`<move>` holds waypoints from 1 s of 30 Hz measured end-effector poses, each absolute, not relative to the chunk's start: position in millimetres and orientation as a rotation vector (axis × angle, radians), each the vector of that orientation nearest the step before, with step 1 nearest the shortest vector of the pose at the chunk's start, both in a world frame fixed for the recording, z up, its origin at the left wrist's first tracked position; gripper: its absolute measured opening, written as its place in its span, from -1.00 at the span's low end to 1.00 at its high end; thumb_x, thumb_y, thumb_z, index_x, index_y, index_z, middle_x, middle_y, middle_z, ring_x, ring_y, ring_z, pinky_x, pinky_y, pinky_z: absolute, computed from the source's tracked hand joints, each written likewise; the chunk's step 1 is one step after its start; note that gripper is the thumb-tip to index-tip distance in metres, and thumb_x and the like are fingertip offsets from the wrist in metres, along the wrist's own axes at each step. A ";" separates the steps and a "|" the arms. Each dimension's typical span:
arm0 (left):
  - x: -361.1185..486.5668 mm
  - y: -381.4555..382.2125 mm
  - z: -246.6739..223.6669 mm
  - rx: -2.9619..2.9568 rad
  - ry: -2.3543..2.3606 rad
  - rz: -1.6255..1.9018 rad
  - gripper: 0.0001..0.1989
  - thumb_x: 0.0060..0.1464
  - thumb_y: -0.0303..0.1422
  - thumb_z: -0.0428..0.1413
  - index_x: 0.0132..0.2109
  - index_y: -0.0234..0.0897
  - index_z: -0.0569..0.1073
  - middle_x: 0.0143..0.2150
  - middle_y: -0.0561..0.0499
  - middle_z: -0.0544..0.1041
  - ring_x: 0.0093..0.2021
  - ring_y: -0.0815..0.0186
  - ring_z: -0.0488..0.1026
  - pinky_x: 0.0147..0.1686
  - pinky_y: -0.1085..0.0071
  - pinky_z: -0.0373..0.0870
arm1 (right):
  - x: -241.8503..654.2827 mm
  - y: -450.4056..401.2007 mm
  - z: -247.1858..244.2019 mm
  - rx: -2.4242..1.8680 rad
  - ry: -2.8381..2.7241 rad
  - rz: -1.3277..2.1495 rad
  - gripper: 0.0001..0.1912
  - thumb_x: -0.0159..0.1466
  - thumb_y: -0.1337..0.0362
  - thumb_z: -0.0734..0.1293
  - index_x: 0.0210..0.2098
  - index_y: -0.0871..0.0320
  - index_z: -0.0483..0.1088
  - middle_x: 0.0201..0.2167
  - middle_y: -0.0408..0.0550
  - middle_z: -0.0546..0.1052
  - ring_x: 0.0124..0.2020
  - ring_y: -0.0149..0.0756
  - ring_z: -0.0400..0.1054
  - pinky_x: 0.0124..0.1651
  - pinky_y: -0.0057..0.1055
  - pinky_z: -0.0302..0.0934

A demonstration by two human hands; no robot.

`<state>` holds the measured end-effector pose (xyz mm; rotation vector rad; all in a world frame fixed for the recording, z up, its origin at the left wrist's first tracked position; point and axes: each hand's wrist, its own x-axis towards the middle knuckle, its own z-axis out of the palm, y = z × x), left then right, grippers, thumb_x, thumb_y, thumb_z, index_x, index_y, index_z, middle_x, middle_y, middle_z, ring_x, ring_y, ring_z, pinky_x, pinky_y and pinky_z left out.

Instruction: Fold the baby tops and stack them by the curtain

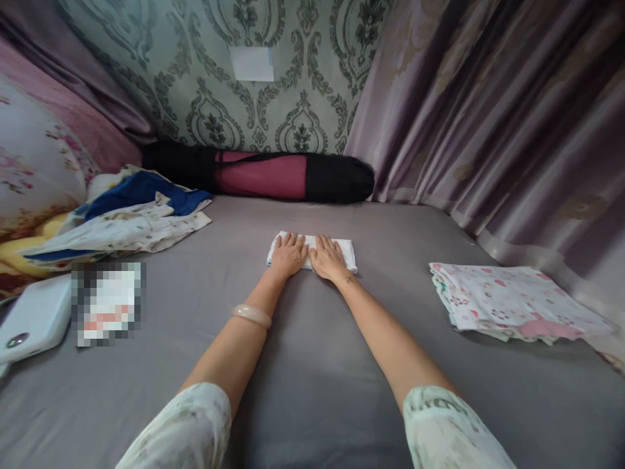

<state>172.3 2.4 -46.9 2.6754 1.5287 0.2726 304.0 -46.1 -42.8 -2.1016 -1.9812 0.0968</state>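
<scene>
A small folded white cloth point(346, 250) lies flat on the grey bed sheet point(312, 339), in the middle of the view. My left hand point(290, 254) presses flat on its left half, fingers stretched out and pointing away from me. Beside it, my right hand point(328, 256) rests palm down on the cloth's right half, its fingers also extended. The two thumbs nearly meet at the centre. Much of the cloth is hidden under both hands. A pale bangle point(251, 315) circles my left forearm.
To the right sits a folded stack of printed fabric point(508, 299). Rumpled white and blue clothing point(146, 208) lies at the left, behind a white device point(41, 312) and a blurred-out item point(110, 303). A black and red long bag point(263, 174) lines the wall; curtains point(463, 98) hang right.
</scene>
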 end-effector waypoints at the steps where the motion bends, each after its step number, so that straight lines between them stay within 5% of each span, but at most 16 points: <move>1: 172.2 1.8 -46.0 2.664 1.546 0.266 -0.45 0.35 -0.17 -0.30 0.35 -0.29 0.18 0.38 -0.18 0.18 0.39 0.08 0.05 0.34 0.04 -0.10 | 304.5 -46.6 -43.1 -2.115 -1.973 0.092 -0.41 0.41 0.20 0.01 0.33 0.42 0.06 0.36 0.24 0.12 0.37 -0.04 -0.07 0.37 -0.09 -0.25; 30: 138.6 6.5 -41.0 2.509 1.652 0.389 -0.46 0.32 -0.27 -0.28 0.34 -0.40 0.16 0.40 -0.20 0.13 0.40 0.04 0.02 0.31 -0.05 0.00 | 345.5 -69.5 -28.9 -2.354 -1.971 0.084 -0.37 0.42 0.18 -0.09 0.36 0.44 0.02 0.40 0.18 0.02 0.41 -0.09 -0.17 0.40 -0.04 -0.32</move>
